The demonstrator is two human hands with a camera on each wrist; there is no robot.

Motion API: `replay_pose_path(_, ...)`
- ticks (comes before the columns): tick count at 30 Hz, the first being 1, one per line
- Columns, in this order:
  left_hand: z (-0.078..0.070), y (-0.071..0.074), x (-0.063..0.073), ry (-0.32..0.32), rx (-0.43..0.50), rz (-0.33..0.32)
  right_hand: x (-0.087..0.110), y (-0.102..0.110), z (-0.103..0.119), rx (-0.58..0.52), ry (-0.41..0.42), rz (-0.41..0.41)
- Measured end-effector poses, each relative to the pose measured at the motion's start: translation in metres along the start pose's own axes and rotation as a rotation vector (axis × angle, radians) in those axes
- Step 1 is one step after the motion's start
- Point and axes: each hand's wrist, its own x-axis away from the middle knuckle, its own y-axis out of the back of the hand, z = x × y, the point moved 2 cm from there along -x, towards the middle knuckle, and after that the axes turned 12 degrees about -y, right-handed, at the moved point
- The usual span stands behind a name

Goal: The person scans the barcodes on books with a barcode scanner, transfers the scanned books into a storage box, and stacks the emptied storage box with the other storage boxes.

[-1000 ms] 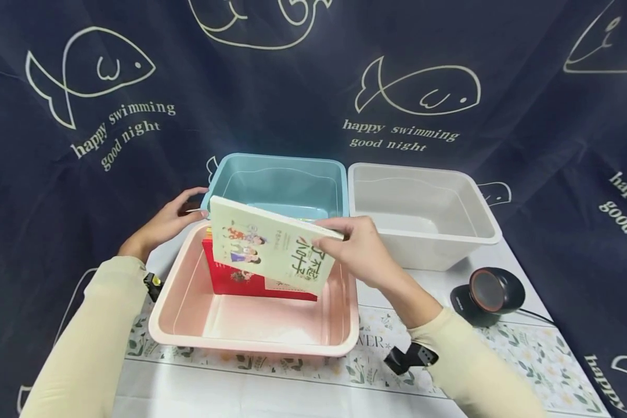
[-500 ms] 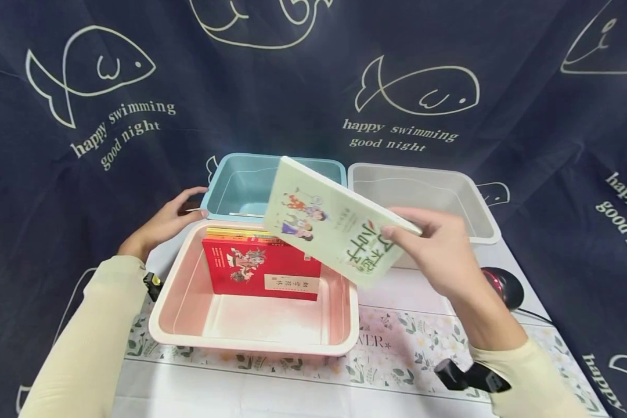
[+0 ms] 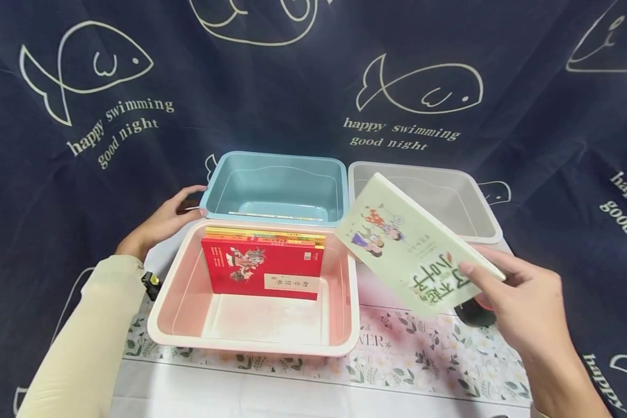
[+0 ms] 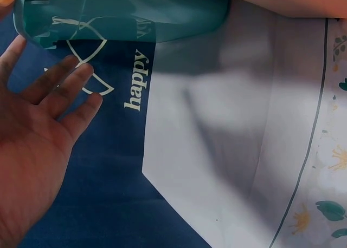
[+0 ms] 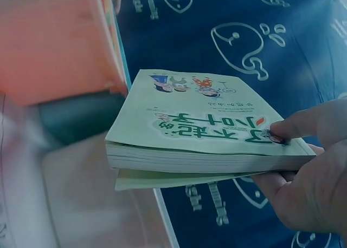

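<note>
A pale green book (image 3: pixel 404 244) with cartoon figures on its cover hangs tilted above the table, right of the pink bin (image 3: pixel 180 338). My right hand (image 3: pixel 528 296) pinches it at one end, thumb on the cover and fingers beneath. In the right wrist view the page edges of the book (image 5: pixel 200 158) show. My left hand (image 3: pixel 164 223) rests at the left rim of the blue bin (image 3: pixel 282 159); its fingers (image 4: pixel 84 77) are spread and loosely extended. Inside the pink bin a red book (image 3: pixel 292 258) stands on edge before several yellow-topped books (image 3: pixel 266 232).
A grey-white bin (image 3: pixel 413 168) stands at the back right, partly behind the green book. A black round device (image 3: pixel 472 313) sits on the patterned tablecloth (image 3: pixel 397 366), mostly covered by the book and hand. Behind the bins hangs a dark blue fish-print curtain (image 3: pixel 271 98).
My right hand has carried the green book out from above the pink bin, to the right, uncovering the red book and those behind it. My left hand stays at the blue bin.
</note>
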Motion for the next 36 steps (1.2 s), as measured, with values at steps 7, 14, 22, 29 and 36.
replay_pose_path(7,0.001,-0.001,-0.001,-0.005,-0.009,-0.004,0.012,0.018,-0.033,-0.07,-0.175,-0.117)
replay_pose_path(14,-0.001,0.001,0.0,-0.016,-0.01,-0.008,0.029,0.018,-0.069,0.135,-0.25,-0.279)
replay_pose_path(22,0.001,0.0,0.0,-0.013,0.002,-0.006,0.043,0.005,-0.117,-0.112,-0.405,-0.3)
replay_pose_path(29,0.003,0.0,-0.001,-0.019,-0.008,-0.007,0.056,0.003,-0.149,0.093,-0.408,-0.409)
replay_pose_path(36,0.001,-0.001,0.0,-0.02,-0.01,-0.009,0.058,0.001,-0.166,-0.048,-0.346,-0.457)
